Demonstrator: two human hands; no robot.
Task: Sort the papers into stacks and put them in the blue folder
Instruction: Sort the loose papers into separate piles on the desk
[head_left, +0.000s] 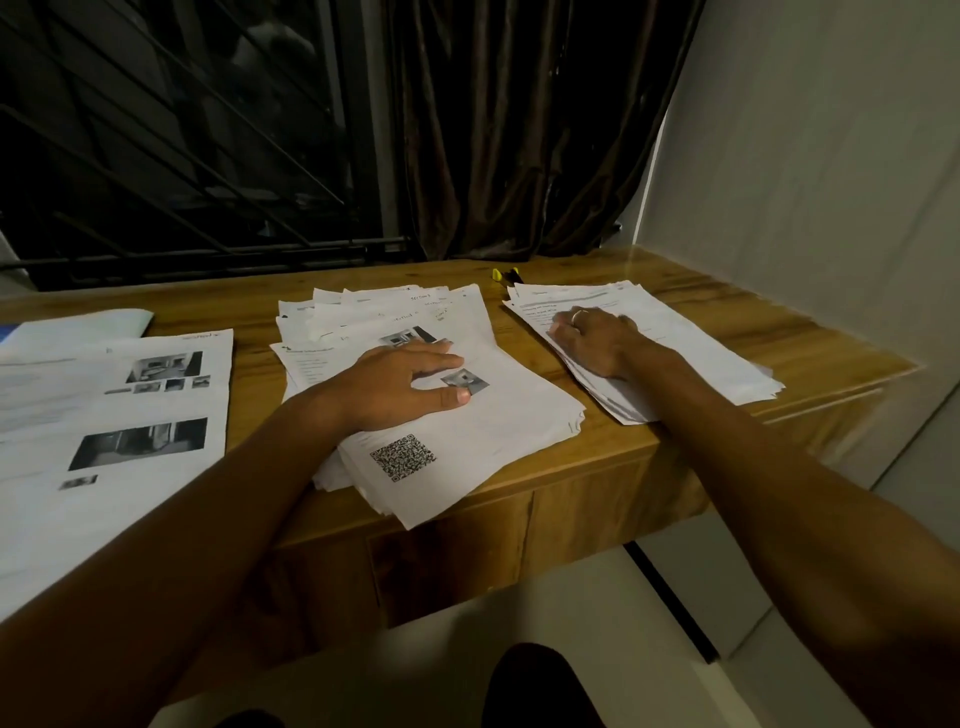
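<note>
Left hand (395, 384) flat on middle stack (514, 421); right hand (597, 338) rests on right stack (701, 353).

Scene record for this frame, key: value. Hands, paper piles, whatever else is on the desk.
surface: wooden desk
left pile: photo sheets, flat, no hand on it
middle pile: loose, fanned; QR-code sheet on top
right pile: text sheets
left hand: rests on middle pile, fingers straight
right hand: on right pile, finger curl unclear
other: yellow highlighter behind right pile
folder: blue sliver at left edge, unconfirmed
</note>
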